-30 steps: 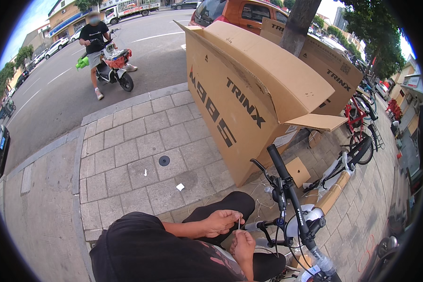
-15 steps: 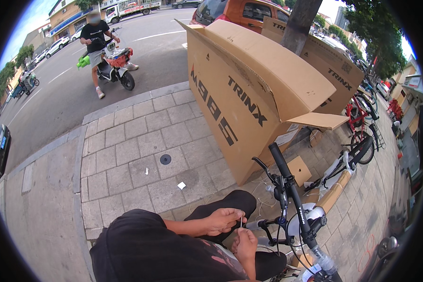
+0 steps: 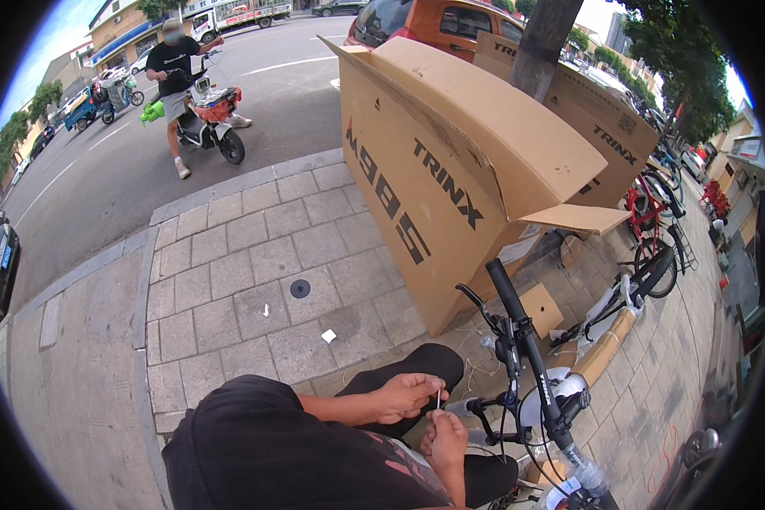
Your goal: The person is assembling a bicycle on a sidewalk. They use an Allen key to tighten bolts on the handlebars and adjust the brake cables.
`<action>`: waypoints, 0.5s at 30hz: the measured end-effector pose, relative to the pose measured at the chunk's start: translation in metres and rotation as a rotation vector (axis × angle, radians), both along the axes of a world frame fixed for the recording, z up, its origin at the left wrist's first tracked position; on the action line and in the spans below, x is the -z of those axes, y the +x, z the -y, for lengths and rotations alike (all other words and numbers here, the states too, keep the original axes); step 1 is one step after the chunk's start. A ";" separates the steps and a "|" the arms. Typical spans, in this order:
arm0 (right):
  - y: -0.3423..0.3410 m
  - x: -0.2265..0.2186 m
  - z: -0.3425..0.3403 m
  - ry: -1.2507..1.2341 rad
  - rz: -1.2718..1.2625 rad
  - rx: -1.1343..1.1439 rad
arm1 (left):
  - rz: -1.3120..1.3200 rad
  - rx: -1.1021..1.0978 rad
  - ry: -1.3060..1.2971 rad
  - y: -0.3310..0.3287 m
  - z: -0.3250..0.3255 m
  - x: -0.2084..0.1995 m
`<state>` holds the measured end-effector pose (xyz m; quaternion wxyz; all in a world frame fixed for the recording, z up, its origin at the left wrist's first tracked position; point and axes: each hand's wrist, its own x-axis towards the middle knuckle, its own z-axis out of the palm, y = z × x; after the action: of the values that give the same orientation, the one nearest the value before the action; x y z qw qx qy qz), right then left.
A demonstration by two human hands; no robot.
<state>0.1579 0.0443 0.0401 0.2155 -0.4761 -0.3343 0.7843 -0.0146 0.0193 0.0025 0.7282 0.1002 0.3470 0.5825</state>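
Observation:
Both hands meet over my lap, pinching a thin, pale stick-like piece (image 3: 439, 399) whose kind I cannot make out. My left hand (image 3: 406, 397) is closed on its upper part, fingertips pressed together. Just below, my right hand (image 3: 445, 437) is closed around its lower end, with the fingers curled. Close to the right of my hands stands a bicycle with black handlebars (image 3: 535, 365), a brake lever, cables and partly wrapped tubes. My hands are apart from the handlebars.
A large open cardboard box (image 3: 425, 178) stands ahead, with another carton (image 3: 603, 127) behind by a tree trunk (image 3: 537, 51). A wrapped bicycle part (image 3: 608, 336) lies at right. White scraps (image 3: 328, 336) lie on the paving. A person on a scooter (image 3: 208, 119) is at the kerb.
My hands have barely moved and still pinch the thin piece. The person on the scooter has raised an arm out to the side. A blue cargo tricycle has moved farther up the road.

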 end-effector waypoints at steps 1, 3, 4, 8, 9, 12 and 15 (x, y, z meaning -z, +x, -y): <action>0.000 0.000 0.000 0.000 0.000 0.001 | -0.003 0.012 0.003 -0.001 0.000 0.002; 0.001 0.000 0.000 0.001 -0.002 0.003 | -0.005 0.028 0.006 -0.001 -0.001 0.005; 0.002 0.000 0.000 0.002 -0.003 0.003 | -0.004 0.031 0.006 0.000 -0.001 0.005; 0.003 -0.001 0.000 -0.002 -0.013 0.007 | 0.005 0.039 0.005 0.000 -0.002 0.008; 0.003 0.000 -0.001 -0.005 -0.015 0.008 | 0.006 0.040 0.005 0.000 -0.002 0.008; 0.004 0.001 -0.001 -0.012 -0.019 0.009 | 0.006 0.038 0.004 0.001 -0.003 0.008; 0.003 -0.001 -0.001 -0.010 -0.017 0.008 | 0.008 0.030 0.001 0.001 -0.003 0.006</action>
<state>0.1610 0.0453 0.0407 0.2189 -0.4718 -0.3265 0.7892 -0.0135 0.0220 -0.0035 0.7380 0.1034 0.3423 0.5723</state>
